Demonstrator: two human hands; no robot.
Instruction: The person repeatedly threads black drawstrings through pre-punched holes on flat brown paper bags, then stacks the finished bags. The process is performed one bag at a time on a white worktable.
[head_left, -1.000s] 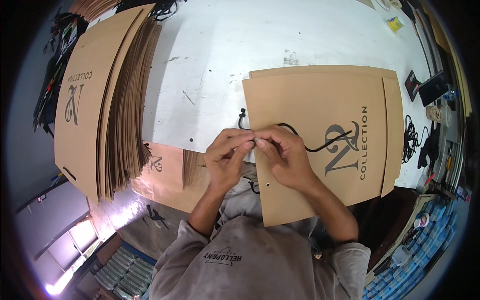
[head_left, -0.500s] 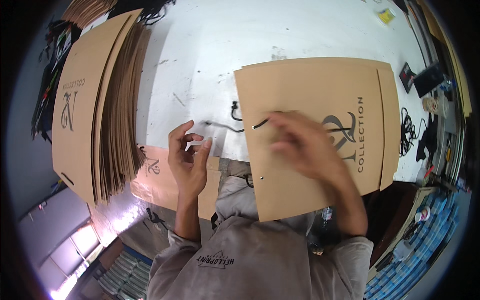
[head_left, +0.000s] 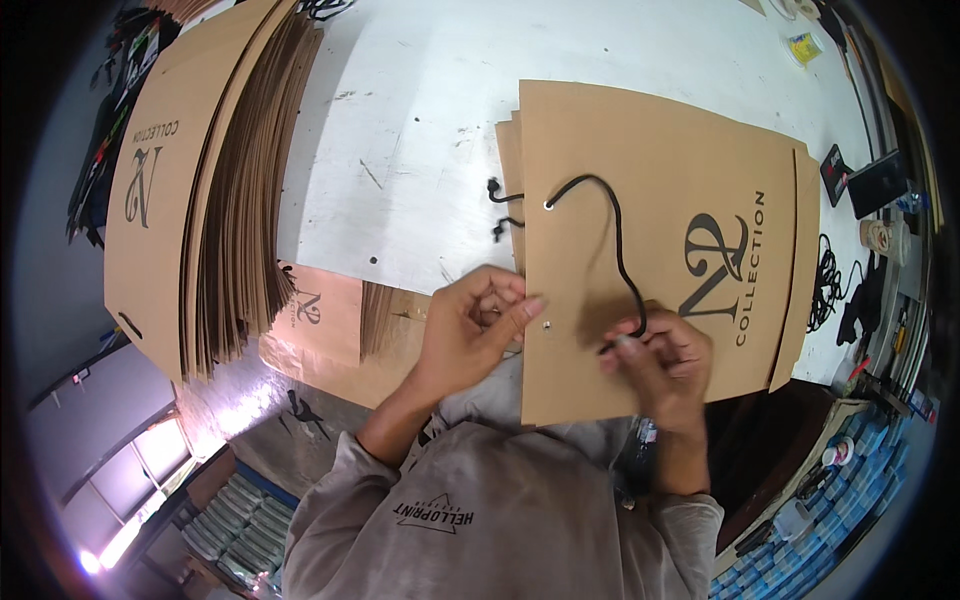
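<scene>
A flat brown paper bag (head_left: 680,160) with dark printing lies in front of me, on top of others. Out of its upper eyelet (head_left: 549,206) comes a black cord (head_left: 618,215), which arcs across the bag toward me. My right hand (head_left: 665,370) pinches the cord near its free end, above the bag. The bag's left edge is held between thumb and fingers of my left hand (head_left: 472,325), beside the lower eyelet (head_left: 547,325), which has no cord through it. Past the left edge, knotted black cord ends (head_left: 497,232) stick out.
A tall stack of brown bags (head_left: 250,190) stands at the left of the white table (head_left: 420,120). More black cords (head_left: 825,285) lie at the right, near a dark box-like object (head_left: 876,182) and a cup (head_left: 880,237). A yellow-labelled tub (head_left: 804,48) sits far right.
My right hand has drawn the cord out through the upper eyelet and moved toward me with it. My left hand went from open in the air to gripping the bag's edge. The top bag has shifted.
</scene>
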